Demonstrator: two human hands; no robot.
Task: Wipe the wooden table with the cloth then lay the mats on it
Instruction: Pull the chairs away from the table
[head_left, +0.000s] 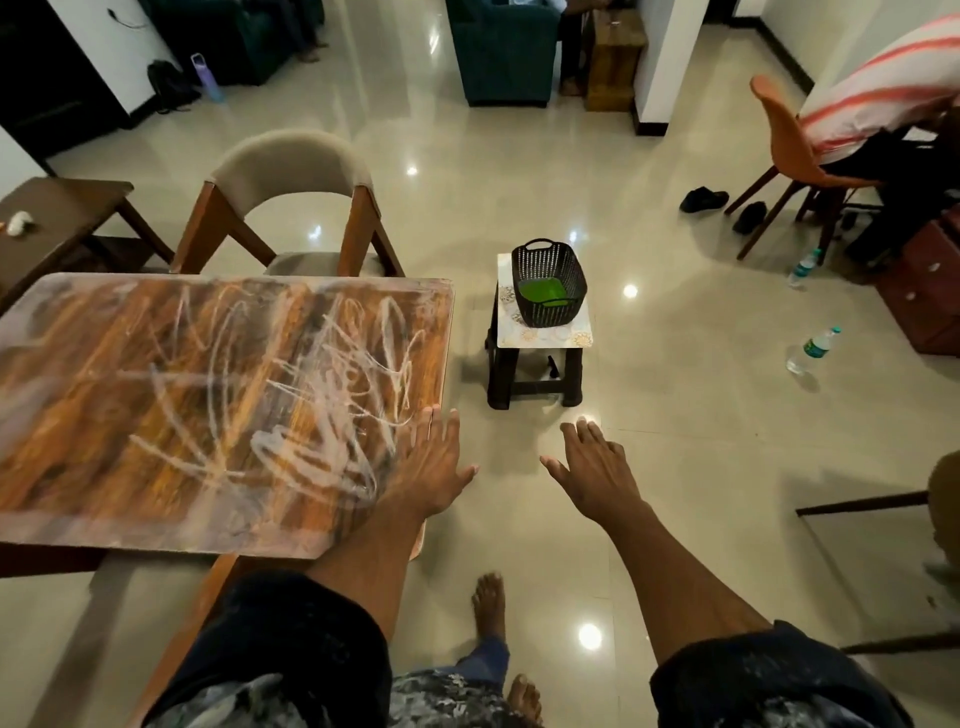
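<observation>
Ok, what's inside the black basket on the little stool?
Inside the black basket on the stool, something flat and bright green lies at the bottom, probably the cloth or a mat. The basket's walls hide its edges and anything beneath it.

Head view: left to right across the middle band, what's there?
Wooden table with chalk scribbles → left hand → stool carrying a black basket → right hand → water bottle lying on the floor.

The head camera looks steeply down, forward over the table (223, 395) corner.
</observation>
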